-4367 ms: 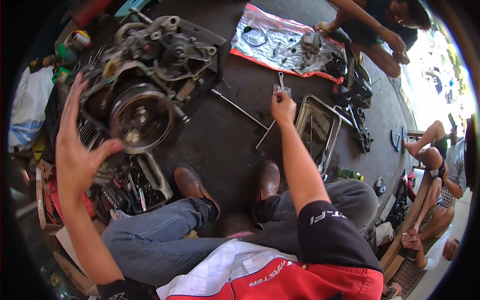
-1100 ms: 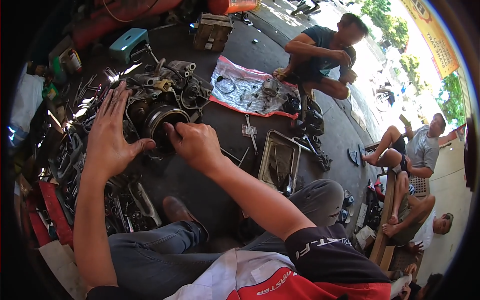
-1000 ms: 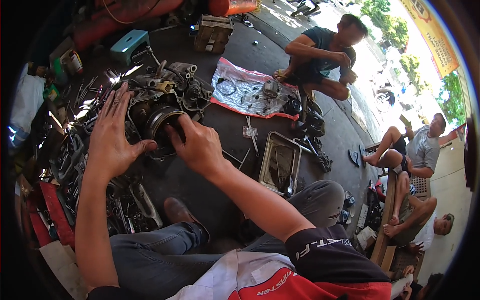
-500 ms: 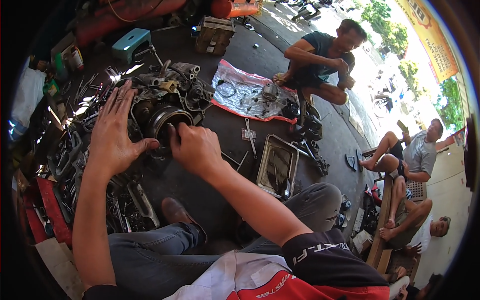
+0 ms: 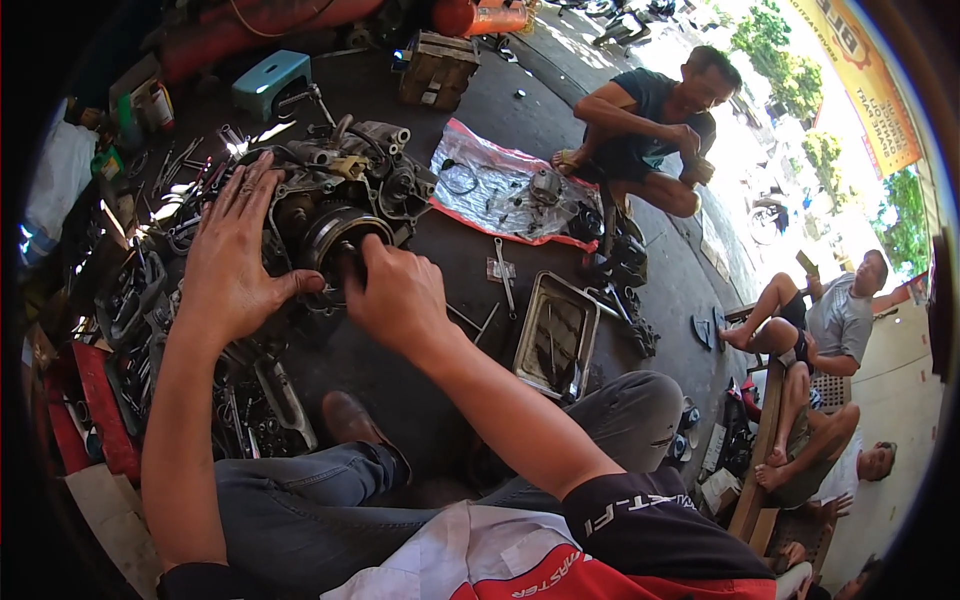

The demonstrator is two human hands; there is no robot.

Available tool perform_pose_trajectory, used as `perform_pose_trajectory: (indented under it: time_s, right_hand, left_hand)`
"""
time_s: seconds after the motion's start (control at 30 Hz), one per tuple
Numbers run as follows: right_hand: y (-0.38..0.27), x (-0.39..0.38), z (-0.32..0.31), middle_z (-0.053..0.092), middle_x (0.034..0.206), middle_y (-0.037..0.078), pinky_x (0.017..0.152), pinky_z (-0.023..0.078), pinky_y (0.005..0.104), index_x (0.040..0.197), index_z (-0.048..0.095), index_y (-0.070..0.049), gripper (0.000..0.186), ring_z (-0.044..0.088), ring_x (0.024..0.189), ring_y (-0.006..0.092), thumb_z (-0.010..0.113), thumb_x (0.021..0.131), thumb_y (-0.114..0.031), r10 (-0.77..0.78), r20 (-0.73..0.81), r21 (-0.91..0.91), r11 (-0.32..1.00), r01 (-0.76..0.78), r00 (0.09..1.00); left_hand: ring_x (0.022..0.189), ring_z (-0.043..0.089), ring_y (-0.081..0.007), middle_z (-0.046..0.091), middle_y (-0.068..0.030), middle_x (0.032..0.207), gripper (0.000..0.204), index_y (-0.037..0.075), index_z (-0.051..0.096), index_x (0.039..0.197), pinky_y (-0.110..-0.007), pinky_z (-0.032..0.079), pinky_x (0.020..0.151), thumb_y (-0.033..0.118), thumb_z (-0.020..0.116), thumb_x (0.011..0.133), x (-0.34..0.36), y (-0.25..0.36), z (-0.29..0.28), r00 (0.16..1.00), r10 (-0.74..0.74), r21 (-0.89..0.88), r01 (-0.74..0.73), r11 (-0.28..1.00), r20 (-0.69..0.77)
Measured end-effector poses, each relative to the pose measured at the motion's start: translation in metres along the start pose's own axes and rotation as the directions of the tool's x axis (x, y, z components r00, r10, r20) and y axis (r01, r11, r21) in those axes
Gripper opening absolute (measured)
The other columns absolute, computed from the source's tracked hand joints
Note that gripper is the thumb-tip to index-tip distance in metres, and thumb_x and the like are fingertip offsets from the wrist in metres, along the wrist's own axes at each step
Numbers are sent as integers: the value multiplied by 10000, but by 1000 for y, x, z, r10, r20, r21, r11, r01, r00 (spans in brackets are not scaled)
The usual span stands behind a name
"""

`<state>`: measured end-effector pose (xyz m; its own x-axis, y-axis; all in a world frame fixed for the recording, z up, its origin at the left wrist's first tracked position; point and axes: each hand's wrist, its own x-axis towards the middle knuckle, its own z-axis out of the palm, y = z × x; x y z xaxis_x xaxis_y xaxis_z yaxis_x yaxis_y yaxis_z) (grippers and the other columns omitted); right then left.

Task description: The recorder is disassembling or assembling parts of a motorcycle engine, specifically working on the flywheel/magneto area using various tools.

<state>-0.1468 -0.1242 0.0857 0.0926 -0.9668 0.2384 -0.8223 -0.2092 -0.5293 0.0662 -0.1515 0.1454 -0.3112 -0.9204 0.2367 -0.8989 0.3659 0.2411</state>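
Observation:
In front of me stands a greasy, opened motorcycle engine (image 5: 392, 190) with a round metal rotor (image 5: 340, 226) facing me. My left hand (image 5: 232, 255) lies along the engine's left edge, its fingers stretched out upward and its thumb pointing toward the rotor's lower rim. At the rotor's centre, the fingers of my right hand (image 5: 400, 298) are closed. What they grip there is mostly hidden by the fingers; only a dark end shows beside the thumb.
Tools and sockets (image 5: 250, 415) crowd the floor at left. On the right are a metal tray (image 5: 585, 325), a wrench (image 5: 504, 275) and a plastic sheet (image 5: 470, 205) bearing parts. A blue stool (image 5: 275, 80) and wooden crate (image 5: 437, 70) stand behind. Another person (image 5: 640, 125) squats across; others sit right.
My right hand has turned slightly at the rotor's centre, its fingers still closed. My left hand stays against the engine. The whole view has shifted a little.

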Motion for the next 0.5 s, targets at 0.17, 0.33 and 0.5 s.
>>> perform_pose_trajectory:
  time_s: [0.17,0.33,0.5]
  right_hand:
    - [0,2,4,713,750,267,711,566,596,847,717,-10,464,714,756,500,593,1078,-393,-25,-106,-14,1000,23,994]
    - [1,1,12,713,734,273,686,578,608,765,733,-26,528,722,716,496,556,1091,-403,111,1,-36,993,-111,994]
    - [12,-4,14,746,847,256,743,588,571,998,626,3,340,737,790,485,719,888,-305,47,50,23,999,-48,998]
  left_hand:
    - [1626,298,-387,349,-149,1754,1271,22,387,1649,-485,276,1334,516,963,630,0,-2,1,1000,-6,2,6,1000,10]
    - [1633,292,-370,340,-113,1766,1240,51,390,1650,-543,291,1313,499,968,648,0,-14,11,998,55,-2,-55,998,-30]
    - [1629,290,-402,354,-166,1753,1230,-1,376,1647,-499,250,1343,475,933,658,4,-24,22,991,111,7,-111,994,-77]
